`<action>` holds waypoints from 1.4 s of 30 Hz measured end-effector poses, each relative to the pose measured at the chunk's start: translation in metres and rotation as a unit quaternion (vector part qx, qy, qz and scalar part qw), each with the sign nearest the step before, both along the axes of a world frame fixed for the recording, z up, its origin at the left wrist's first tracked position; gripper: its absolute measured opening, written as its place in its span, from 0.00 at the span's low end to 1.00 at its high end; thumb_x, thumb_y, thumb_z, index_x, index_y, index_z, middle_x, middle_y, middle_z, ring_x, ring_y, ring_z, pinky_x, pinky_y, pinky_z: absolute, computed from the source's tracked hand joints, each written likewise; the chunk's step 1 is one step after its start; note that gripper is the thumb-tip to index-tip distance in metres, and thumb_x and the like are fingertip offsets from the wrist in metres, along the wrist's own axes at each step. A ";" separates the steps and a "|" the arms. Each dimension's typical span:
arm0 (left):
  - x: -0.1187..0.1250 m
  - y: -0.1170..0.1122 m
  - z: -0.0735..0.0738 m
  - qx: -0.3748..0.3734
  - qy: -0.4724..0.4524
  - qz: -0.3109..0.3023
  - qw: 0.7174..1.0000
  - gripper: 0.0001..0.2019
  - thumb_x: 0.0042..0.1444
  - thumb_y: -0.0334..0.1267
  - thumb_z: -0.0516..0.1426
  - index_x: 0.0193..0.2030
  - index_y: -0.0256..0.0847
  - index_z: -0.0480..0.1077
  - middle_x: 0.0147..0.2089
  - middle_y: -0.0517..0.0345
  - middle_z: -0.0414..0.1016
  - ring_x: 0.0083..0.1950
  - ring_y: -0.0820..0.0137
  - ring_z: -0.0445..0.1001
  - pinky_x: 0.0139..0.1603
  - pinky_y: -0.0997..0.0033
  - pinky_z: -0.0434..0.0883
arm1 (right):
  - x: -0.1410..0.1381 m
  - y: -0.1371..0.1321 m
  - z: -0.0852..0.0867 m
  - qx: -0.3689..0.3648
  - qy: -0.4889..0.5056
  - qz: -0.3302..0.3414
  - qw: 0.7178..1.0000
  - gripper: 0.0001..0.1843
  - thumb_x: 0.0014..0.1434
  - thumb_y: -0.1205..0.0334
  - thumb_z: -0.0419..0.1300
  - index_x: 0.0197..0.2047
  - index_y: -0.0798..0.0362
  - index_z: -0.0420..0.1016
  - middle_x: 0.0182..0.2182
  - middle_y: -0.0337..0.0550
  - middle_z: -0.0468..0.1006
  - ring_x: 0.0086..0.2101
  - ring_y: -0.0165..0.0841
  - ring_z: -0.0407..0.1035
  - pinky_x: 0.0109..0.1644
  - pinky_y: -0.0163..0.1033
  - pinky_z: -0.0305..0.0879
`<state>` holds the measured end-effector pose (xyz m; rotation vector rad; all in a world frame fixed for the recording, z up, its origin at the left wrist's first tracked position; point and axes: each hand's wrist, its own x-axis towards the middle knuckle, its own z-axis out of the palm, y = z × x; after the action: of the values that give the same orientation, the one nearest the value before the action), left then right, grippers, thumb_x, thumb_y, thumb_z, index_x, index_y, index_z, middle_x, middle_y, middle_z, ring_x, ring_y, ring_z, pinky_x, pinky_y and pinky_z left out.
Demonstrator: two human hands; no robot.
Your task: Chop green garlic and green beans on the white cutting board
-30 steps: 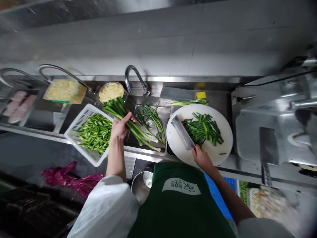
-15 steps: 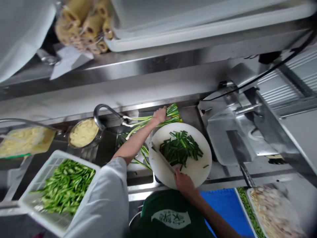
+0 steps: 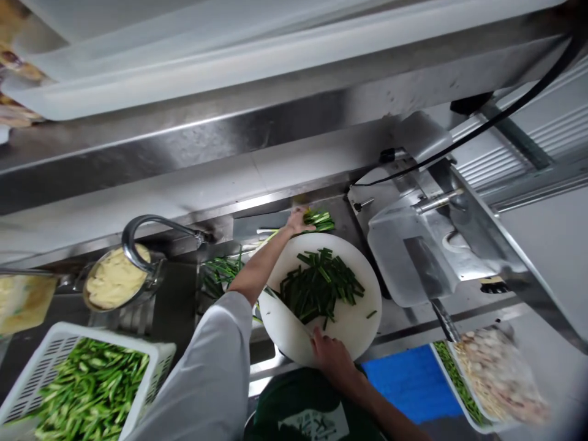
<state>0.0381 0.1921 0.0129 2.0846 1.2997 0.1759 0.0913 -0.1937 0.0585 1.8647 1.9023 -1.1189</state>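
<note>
Behind the round white cutting board (image 3: 351,327), my left hand (image 3: 298,220) is closed around a bunch of scallions (image 3: 320,220). Their pale ends stretch left, partly behind my forearm. My right hand (image 3: 334,358) grips a knife (image 3: 290,320) at the board's near side, its handle hidden in my fingers. The blade slants to the left over the board, beside a heap of cut dark green scallion pieces (image 3: 321,282). One small piece lies apart at the right. Loose scallion greens (image 3: 220,272) lie left of my forearm.
At lower left is a white basket (image 3: 160,355) of cut green peppers. A bowl of pale slices (image 3: 117,278) sits under a curved faucet (image 3: 142,223). A metal slicer (image 3: 413,251) stands at right, above a blue tray (image 3: 404,383). A steel shelf (image 3: 229,116) overhangs the counter.
My view has shifted, with the shelf looming larger. The held scallions are now turned, their green end bunched under my left hand. The knife stays at the board's left edge.
</note>
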 end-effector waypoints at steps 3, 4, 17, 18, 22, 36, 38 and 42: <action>-0.050 0.003 0.017 0.032 -0.047 0.062 0.996 0.28 0.58 0.42 0.64 0.62 0.30 0.69 0.59 0.39 0.76 0.58 0.60 0.76 0.61 0.63 0.72 | 0.005 0.000 0.006 0.009 0.007 0.017 1.000 0.19 0.74 0.62 0.45 0.61 0.58 0.69 0.42 0.59 0.84 0.43 0.46 0.81 0.44 0.42 0.71; -0.071 0.001 0.024 0.046 -0.067 0.092 0.992 0.23 0.62 0.42 0.60 0.59 0.30 0.71 0.55 0.40 0.78 0.55 0.62 0.78 0.59 0.63 0.73 | 0.008 -0.002 0.008 0.017 0.013 0.017 1.000 0.18 0.74 0.61 0.45 0.58 0.58 0.70 0.41 0.58 0.84 0.43 0.46 0.81 0.43 0.41 0.70; -0.152 -0.281 -0.029 0.073 0.015 0.164 0.984 0.32 0.63 0.45 0.56 0.72 0.40 0.59 0.77 0.42 0.53 0.79 0.58 0.51 0.77 0.55 0.55 | 0.128 -0.066 0.021 0.106 -0.189 -0.215 0.952 0.12 0.75 0.60 0.44 0.47 0.53 0.66 0.36 0.52 0.82 0.32 0.41 0.77 0.30 0.39 0.47; -0.135 -0.291 -0.035 0.072 0.025 0.171 0.982 0.33 0.65 0.46 0.55 0.74 0.37 0.56 0.79 0.40 0.48 0.80 0.56 0.46 0.78 0.52 0.51 | 0.129 -0.064 0.018 0.095 -0.205 -0.221 0.949 0.12 0.76 0.59 0.44 0.48 0.53 0.66 0.37 0.53 0.82 0.33 0.41 0.77 0.31 0.39 0.47; -0.071 -0.295 -0.044 0.069 0.010 0.191 0.979 0.33 0.69 0.46 0.49 0.76 0.34 0.50 0.80 0.37 0.42 0.81 0.54 0.39 0.79 0.45 0.44 | 0.112 -0.056 0.007 0.055 -0.208 -0.246 0.945 0.14 0.76 0.59 0.42 0.51 0.55 0.65 0.40 0.54 0.81 0.36 0.41 0.78 0.33 0.40 0.52; -0.098 -0.321 -0.052 0.125 -0.010 -0.002 0.992 0.56 0.46 0.65 0.68 0.76 0.39 0.55 0.81 0.36 0.30 0.79 0.34 0.29 0.75 0.32 0.43 | 0.091 -0.038 0.005 0.077 -0.163 -0.226 0.957 0.13 0.76 0.57 0.44 0.53 0.54 0.64 0.40 0.51 0.82 0.36 0.39 0.77 0.33 0.40 0.48; -0.090 -0.321 -0.057 0.136 0.013 0.005 0.991 0.53 0.49 0.65 0.67 0.76 0.40 0.56 0.81 0.37 0.31 0.79 0.32 0.31 0.75 0.31 0.43 | 0.099 -0.034 0.002 0.077 -0.179 -0.234 0.952 0.13 0.76 0.58 0.44 0.53 0.55 0.64 0.40 0.52 0.82 0.36 0.39 0.77 0.33 0.40 0.47; -0.055 -0.307 -0.059 0.146 0.001 0.040 0.988 0.48 0.56 0.62 0.63 0.76 0.40 0.54 0.81 0.37 0.34 0.79 0.37 0.37 0.75 0.36 0.47 | 0.090 -0.032 -0.004 0.081 -0.176 -0.218 0.956 0.12 0.76 0.59 0.45 0.52 0.55 0.64 0.39 0.51 0.81 0.36 0.37 0.76 0.33 0.40 0.45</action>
<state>-0.0174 -0.1148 -0.0459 2.2742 1.4300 0.4226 0.1815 -0.2253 0.0541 2.4621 1.4604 -0.6780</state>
